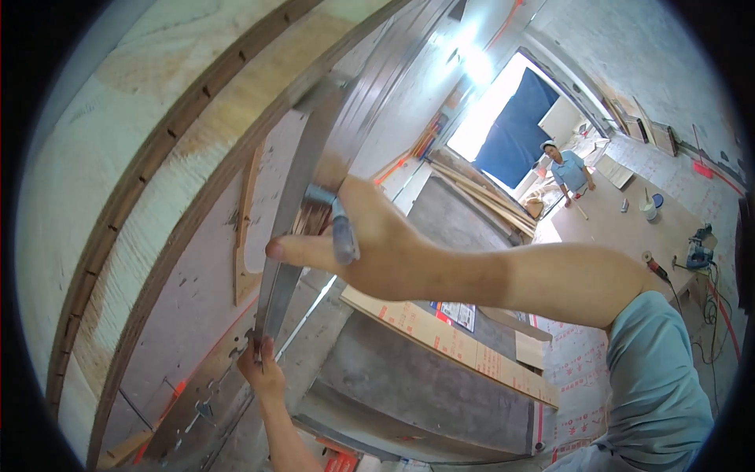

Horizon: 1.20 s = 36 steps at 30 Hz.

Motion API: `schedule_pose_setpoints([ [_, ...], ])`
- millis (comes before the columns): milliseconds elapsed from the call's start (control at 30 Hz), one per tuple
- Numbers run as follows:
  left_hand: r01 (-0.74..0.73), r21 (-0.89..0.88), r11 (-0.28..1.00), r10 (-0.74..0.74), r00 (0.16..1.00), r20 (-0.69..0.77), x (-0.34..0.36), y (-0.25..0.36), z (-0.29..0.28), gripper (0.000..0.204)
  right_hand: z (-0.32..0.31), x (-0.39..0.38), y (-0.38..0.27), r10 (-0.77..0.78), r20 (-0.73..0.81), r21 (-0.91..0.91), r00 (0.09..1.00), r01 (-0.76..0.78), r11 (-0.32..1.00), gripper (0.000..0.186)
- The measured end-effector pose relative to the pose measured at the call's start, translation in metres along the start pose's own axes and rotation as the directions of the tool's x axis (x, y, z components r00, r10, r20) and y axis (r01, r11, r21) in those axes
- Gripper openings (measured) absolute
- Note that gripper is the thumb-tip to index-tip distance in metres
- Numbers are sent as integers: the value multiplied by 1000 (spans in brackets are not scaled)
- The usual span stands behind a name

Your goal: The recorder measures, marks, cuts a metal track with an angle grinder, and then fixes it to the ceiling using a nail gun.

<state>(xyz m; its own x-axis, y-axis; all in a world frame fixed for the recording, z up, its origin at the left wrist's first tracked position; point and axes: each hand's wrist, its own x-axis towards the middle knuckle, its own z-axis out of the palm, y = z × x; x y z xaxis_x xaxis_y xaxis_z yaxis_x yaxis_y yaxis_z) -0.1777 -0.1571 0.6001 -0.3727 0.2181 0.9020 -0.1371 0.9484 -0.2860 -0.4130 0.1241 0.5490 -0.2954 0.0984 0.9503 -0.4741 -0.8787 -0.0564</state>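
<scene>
Just beside the inner rim of the curved plywood frame (149, 212), a long metal bar (297, 177) slants across the view, and both hands are on it! The right hand (377, 244) takes the middle stretch: thumb laid across the near face, palm partly closed, fingers mostly hidden, so how tightly they wrap I can't tell. Tucked in that same hand, a clear-barrelled, pen-like tool (343, 236). Down at the lower end, the left hand (263, 376) has closed on the bar, fingers and thumb pinching near the tip.

Good support, two points well apart, and that spread should resist twisting. The trick, I'd judge, is to let the left hand anchor the bottom while the right presses evenly, thumb flat, with no rolling of the wrist. That pen-like tool is the awkward bit: it shares the grip, so a slack thumb could let it slip or nudge the bar askew. Whether metal actually meets plywood, this angle won't say; best look squarely along that edge before trusting the contact.
</scene>
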Motion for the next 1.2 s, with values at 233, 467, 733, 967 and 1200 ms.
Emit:
schedule_pose_setpoints([
  [233, -29, 11, 1000, 30, 999, -35, -4, -3, 0, 43, 9, -8, 1, -47, -123, 44, 991, 53, 998, 44],
  [467, -40, -83, 996, 33, 996, -82, -10, -2, 9, 38, 5, -10, 5, 26, -43, 60, 999, -23, 998, 44],
  [733, 54, -107, 993, -53, 999, 12, -6, -7, 0, 39, 5, -7, -9, -45, -74, 47, 996, 49, 998, 40],
  [967, 61, -69, 996, -55, 995, 88, 0, 11, -6, 40, 8, -4, 1, -23, -64, 103, 998, 30, 994, 43],
  [1200, 30, -93, 995, -26, 999, 46, -4, 7, -3, 40, 4, -3, 1, 33, -6, 24, 999, -33, 999, 42],
])
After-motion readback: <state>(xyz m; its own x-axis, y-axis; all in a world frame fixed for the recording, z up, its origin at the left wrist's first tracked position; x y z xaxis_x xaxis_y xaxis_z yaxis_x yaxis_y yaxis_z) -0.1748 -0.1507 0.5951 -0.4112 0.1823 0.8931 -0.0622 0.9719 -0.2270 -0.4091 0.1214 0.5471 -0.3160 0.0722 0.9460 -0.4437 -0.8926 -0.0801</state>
